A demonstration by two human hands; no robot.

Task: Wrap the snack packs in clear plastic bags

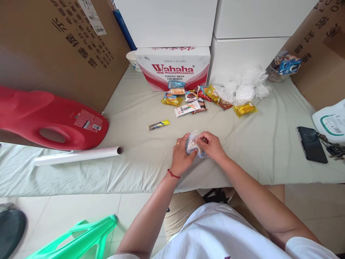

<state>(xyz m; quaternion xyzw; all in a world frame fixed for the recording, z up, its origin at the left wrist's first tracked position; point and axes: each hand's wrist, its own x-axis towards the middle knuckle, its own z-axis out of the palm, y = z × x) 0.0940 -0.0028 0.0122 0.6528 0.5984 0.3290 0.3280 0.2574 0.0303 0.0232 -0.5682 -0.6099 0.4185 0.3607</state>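
Note:
Near the front of the cloth-covered table, a small bundle wrapped in crinkled clear plastic [193,141] sits between my hands. Its inside looks whitish and blue, and what it is cannot be made out. My left hand [181,155], with a ring and a red bracelet, curls round its left side, thumb along the near edge. From the right, my right hand [213,145] pinches the plastic on top. Beyond them lie a yellow-and-black snack stick [159,125], a white snack packet [188,108] and several other wrapped snacks.
A Wahaba-style water carton [175,68] stands at the back, beside crumpled clear plastic balls [244,92]. On the left are a red jug [54,118] and a film roll [81,155]. A black phone [312,144] and white bottle [331,120] lie right. A green stool [78,237] stands below.

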